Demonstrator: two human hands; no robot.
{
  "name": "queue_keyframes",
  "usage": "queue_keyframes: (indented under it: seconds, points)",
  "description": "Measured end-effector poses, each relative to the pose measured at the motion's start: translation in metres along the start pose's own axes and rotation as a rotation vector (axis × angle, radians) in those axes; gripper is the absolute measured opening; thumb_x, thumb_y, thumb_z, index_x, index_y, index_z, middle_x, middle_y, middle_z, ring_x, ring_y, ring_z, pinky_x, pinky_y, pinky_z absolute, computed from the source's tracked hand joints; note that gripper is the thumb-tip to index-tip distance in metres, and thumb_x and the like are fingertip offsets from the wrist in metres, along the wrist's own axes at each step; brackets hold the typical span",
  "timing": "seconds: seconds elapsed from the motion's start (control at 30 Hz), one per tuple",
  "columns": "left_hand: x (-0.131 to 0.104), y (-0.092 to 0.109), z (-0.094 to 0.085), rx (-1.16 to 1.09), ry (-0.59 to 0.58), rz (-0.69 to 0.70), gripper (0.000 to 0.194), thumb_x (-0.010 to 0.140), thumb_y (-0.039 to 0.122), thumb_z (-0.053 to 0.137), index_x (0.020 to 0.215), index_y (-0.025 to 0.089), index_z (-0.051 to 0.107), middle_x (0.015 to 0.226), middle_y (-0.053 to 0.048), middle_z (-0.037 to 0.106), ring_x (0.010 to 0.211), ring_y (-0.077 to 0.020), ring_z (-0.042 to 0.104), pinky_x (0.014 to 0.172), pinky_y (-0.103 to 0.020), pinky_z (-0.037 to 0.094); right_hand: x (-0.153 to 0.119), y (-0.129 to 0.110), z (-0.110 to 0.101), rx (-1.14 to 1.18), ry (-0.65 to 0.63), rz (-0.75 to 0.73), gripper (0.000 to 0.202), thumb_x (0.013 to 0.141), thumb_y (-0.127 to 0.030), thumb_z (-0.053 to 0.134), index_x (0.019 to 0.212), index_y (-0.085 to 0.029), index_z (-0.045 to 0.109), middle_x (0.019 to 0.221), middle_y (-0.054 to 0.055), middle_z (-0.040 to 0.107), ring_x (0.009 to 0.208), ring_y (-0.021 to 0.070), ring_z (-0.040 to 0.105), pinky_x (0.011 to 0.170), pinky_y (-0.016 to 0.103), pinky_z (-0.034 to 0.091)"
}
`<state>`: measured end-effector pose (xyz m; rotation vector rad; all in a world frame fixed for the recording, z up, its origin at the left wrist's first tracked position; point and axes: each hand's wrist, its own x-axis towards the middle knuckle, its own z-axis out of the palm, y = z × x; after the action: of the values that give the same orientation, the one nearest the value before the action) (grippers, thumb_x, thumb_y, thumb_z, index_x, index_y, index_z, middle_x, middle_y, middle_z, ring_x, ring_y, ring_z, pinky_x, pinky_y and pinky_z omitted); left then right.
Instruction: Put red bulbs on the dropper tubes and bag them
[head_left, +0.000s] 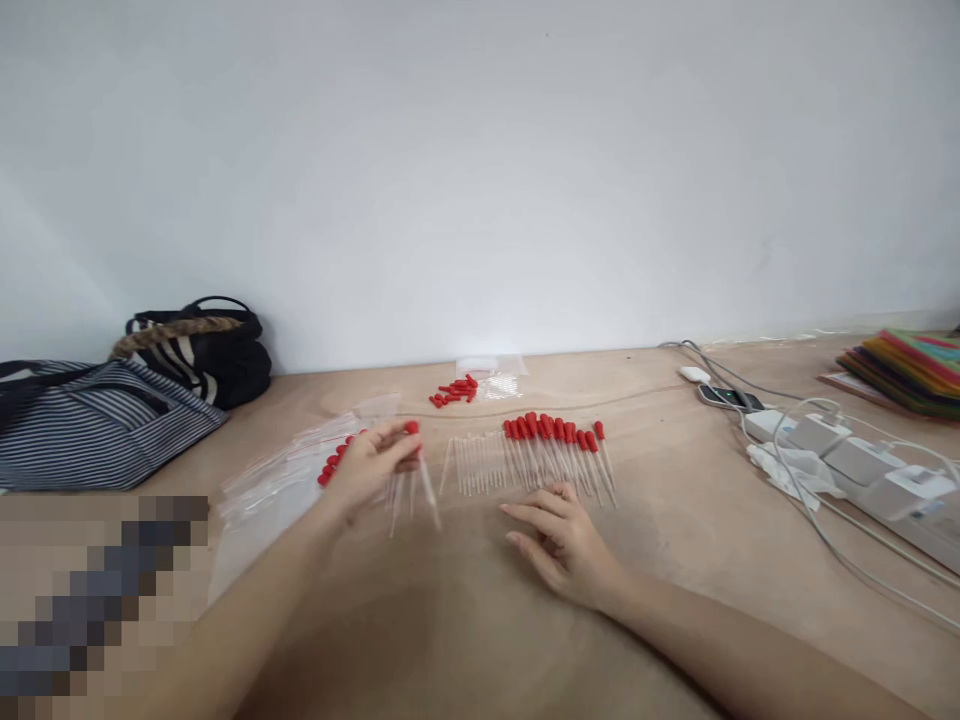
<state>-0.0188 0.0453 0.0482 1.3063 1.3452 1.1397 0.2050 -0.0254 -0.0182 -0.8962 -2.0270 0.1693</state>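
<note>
My left hand (379, 462) pinches red-capped glass droppers (427, 488) near their caps, with the thin tubes hanging down. Beyond its wrist, more red caps (330, 467) lie on clear plastic bags (266, 500). My right hand (559, 540) rests on the table with its fingers apart and nothing held. Just past it lies a row of red-capped droppers (551, 432). Left of that row are several bare glass tubes (480, 465) side by side. Loose red caps (455, 390) form a small pile farther back, beside a clear packet (499, 380).
Two bags, one striped (105, 420) and one black (232, 360), stand at the left. On the right are a power strip with white chargers (862, 455), cables, a dark device (727, 397) and stacked coloured sheets (904, 375). A white wall (480, 180) borders the wooden table (450, 620).
</note>
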Motion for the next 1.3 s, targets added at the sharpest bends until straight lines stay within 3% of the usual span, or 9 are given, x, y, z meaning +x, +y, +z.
queue_keyframes:
  seconds: [0.07, 0.17, 0.4, 0.6, 0.73, 0.8, 0.93, 1.1, 1.3]
  points:
    - [0.019, 0.003, -0.025, 0.293, 0.05, -0.051, 0.035, 0.062, 0.031, 0.065, 0.091, 0.016, 0.054, 0.064, 0.002, 0.062, 0.055, -0.0121, 0.061, 0.049, -0.023, 0.05, -0.001, 0.004, -0.002, -0.029, 0.028, 0.008, 0.021, 0.081, -0.019, 0.049, 0.101, -0.018, 0.057, 0.082, 0.005, 0.064, 0.069, 0.0136, 0.057, 0.073, 0.034, 0.036]
    - [0.038, -0.009, -0.046, 0.432, 0.071, -0.068, 0.034, 0.059, 0.028, 0.067, 0.087, 0.014, 0.053, 0.052, 0.004, 0.059, 0.046, -0.0135, 0.058, 0.042, -0.023, 0.046, -0.001, 0.009, -0.003, -0.069, 0.047, 0.016, 0.02, 0.081, -0.016, 0.047, 0.098, -0.018, 0.058, 0.081, 0.005, 0.064, 0.068, 0.0129, 0.057, 0.072, 0.033, 0.036]
    - [0.059, -0.033, -0.046, 0.687, 0.083, -0.003, 0.035, 0.053, 0.033, 0.067, 0.082, 0.016, 0.055, 0.041, 0.007, 0.055, 0.042, -0.0158, 0.055, 0.041, -0.022, 0.036, 0.0, 0.008, -0.004, -0.106, 0.034, -0.008, 0.022, 0.08, -0.012, 0.046, 0.097, -0.019, 0.057, 0.079, 0.003, 0.064, 0.067, 0.0118, 0.057, 0.075, 0.033, 0.034]
    - [0.05, -0.026, -0.059, 0.839, 0.107, 0.121, 0.031, 0.06, 0.043, 0.059, 0.077, 0.018, 0.06, 0.055, 0.001, 0.059, 0.056, -0.0185, 0.056, 0.053, -0.025, 0.037, 0.0, 0.005, -0.003, -0.165, 0.017, 0.0, 0.017, 0.08, -0.015, 0.045, 0.087, -0.019, 0.061, 0.073, 0.001, 0.063, 0.065, 0.0114, 0.055, 0.072, 0.032, 0.029]
    - [0.029, -0.025, -0.092, 0.93, -0.052, 0.358, 0.028, 0.066, 0.047, 0.051, 0.07, 0.022, 0.063, 0.069, -0.002, 0.063, 0.066, -0.0198, 0.055, 0.062, -0.028, 0.04, 0.007, 0.004, 0.003, -0.241, 0.006, 0.064, 0.014, 0.078, -0.019, 0.048, 0.074, -0.02, 0.061, 0.061, -0.001, 0.059, 0.06, 0.0112, 0.052, 0.066, 0.031, 0.024]
    - [0.021, -0.029, -0.109, 0.939, -0.108, 0.451, 0.028, 0.066, 0.049, 0.052, 0.071, 0.024, 0.065, 0.074, -0.002, 0.063, 0.073, -0.0211, 0.056, 0.068, -0.029, 0.041, 0.019, 0.002, 0.01, -0.278, -0.031, 0.124, 0.013, 0.077, -0.021, 0.05, 0.07, -0.019, 0.061, 0.061, -0.001, 0.059, 0.061, 0.0115, 0.052, 0.065, 0.03, 0.023]
    - [0.014, -0.041, -0.125, 0.905, -0.122, 0.457, 0.033, 0.069, 0.053, 0.051, 0.076, 0.025, 0.066, 0.082, -0.005, 0.062, 0.083, -0.0244, 0.056, 0.077, -0.034, 0.042, 0.061, -0.008, 0.036, -0.334, -0.212, 0.348, 0.015, 0.076, -0.027, 0.05, 0.075, -0.02, 0.062, 0.073, 0.003, 0.065, 0.073, 0.0165, 0.056, 0.073, 0.034, 0.024]
    - [0.015, -0.048, -0.121, 0.925, -0.146, 0.459, 0.033, 0.073, 0.052, 0.049, 0.08, 0.024, 0.065, 0.083, -0.005, 0.06, 0.084, -0.0247, 0.055, 0.079, -0.037, 0.041, 0.111, -0.02, 0.073, -0.359, -0.406, 0.545, 0.023, 0.076, -0.03, 0.045, 0.079, -0.016, 0.063, 0.083, 0.009, 0.066, 0.078, 0.0215, 0.059, 0.085, 0.043, 0.026]
    - [0.017, -0.05, -0.115, 1.005, -0.109, 0.555, 0.025, 0.076, 0.042, 0.048, 0.085, 0.025, 0.064, 0.083, -0.003, 0.057, 0.082, -0.0218, 0.053, 0.077, -0.033, 0.041, 0.133, -0.02, 0.099, -0.362, -0.479, 0.657, 0.022, 0.075, -0.027, 0.048, 0.087, -0.014, 0.062, 0.089, 0.014, 0.065, 0.087, 0.0254, 0.06, 0.092, 0.049, 0.022]
